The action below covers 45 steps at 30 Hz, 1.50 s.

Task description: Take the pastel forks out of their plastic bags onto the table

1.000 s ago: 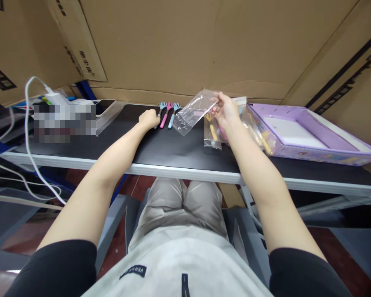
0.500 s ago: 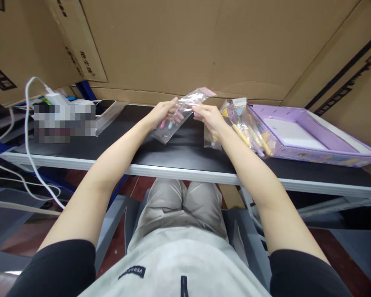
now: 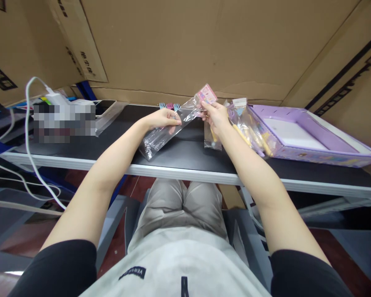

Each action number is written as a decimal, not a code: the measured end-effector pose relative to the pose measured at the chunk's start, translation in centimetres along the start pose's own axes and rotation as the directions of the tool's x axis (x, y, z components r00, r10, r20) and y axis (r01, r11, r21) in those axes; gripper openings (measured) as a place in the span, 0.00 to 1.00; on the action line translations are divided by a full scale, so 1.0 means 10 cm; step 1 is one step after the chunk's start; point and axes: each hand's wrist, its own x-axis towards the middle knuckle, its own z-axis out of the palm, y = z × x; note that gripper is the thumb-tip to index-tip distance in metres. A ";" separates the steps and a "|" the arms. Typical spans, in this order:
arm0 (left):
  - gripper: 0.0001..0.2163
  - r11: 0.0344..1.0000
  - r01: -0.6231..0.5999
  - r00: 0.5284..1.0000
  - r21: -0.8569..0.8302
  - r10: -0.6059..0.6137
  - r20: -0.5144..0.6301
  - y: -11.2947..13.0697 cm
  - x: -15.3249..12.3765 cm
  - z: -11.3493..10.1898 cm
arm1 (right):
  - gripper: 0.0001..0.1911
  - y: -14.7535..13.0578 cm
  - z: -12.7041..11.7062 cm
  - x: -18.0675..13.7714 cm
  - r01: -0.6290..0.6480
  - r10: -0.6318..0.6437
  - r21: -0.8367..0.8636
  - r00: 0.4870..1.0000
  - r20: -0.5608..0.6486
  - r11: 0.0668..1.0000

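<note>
A clear plastic bag (image 3: 160, 138) with a pink printed header card (image 3: 207, 94) slants over the black tabletop, held by both my hands. My left hand (image 3: 162, 119) is closed on the bag's middle, thumb on top. My right hand (image 3: 215, 115) pinches the upper end beside the card. Just behind my left hand show small comb-like ends, blue and pink (image 3: 170, 106); their lower parts are hidden, and I cannot tell whether they touch the hand. Near my right hand lie clear bags of yellow and purple pen-like sticks (image 3: 250, 134), partly covered by my forearm.
A shallow purple box (image 3: 309, 128) stands at the right of the black table (image 3: 185, 159). At the left are a white charger (image 3: 56, 98) with its cable, a phone-like device (image 3: 106, 106) and a blurred-out patch. Cardboard (image 3: 185, 49) walls the back.
The bag has swung lower at its left end, and its pink card now faces me. My right hand has shifted to the card end. The blue and pink comb-like ends have come into view.
</note>
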 end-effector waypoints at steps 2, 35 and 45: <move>0.06 1.000 0.011 1.000 -0.017 -0.012 -0.008 0.01 0.00 0.02 | 0.12 0.03 -0.01 0.03 0.006 -0.007 -0.023 1.000 -0.016 1.000; 0.09 0.738 -0.061 0.846 -0.672 -0.319 -0.428 0.07 0.48 0.56 | 0.07 0.12 0.05 0.04 -0.185 0.184 -0.028 0.982 -0.053 0.982; 0.13 0.742 -0.163 0.887 -0.650 -0.179 -0.426 -0.13 0.61 0.48 | 0.06 0.15 0.07 0.03 -0.142 0.141 -0.047 0.990 -0.017 0.989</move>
